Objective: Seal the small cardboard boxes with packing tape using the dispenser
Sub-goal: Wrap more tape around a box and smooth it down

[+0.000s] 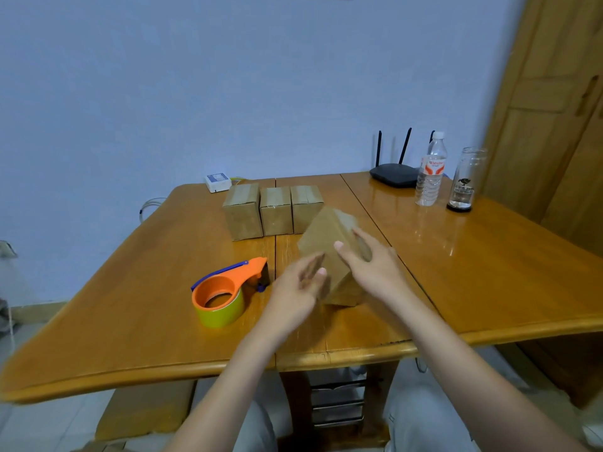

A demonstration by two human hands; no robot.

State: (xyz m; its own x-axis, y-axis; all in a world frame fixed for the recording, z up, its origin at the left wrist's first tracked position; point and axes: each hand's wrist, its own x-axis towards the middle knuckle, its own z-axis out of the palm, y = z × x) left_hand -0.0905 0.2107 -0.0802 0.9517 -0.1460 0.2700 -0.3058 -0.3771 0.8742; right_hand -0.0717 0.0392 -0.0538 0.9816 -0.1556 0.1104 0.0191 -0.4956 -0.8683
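Judging from the head view, a small cardboard box [329, 256] is being turned on one corner on the wooden table [130, 305], tilted between both hands. The right hand [372, 265] lies on its upper right face with fingers straight and spread, curled round nothing; the left hand [300, 288] is blurred, its fingers nearly straight against the lower left face, though real contact cannot be told. The box is best settled flat, seam upward, before tape is drawn. The tape dispenser [225, 288] rests just left of the left fingers, untouched. Beyond the fingertips three taped boxes [270, 208] stand in a row, close enough to be knocked. Farther right of the right fingers, well apart, a water bottle [430, 171], a glass jar [465, 179] and a router [393, 174] are seen.
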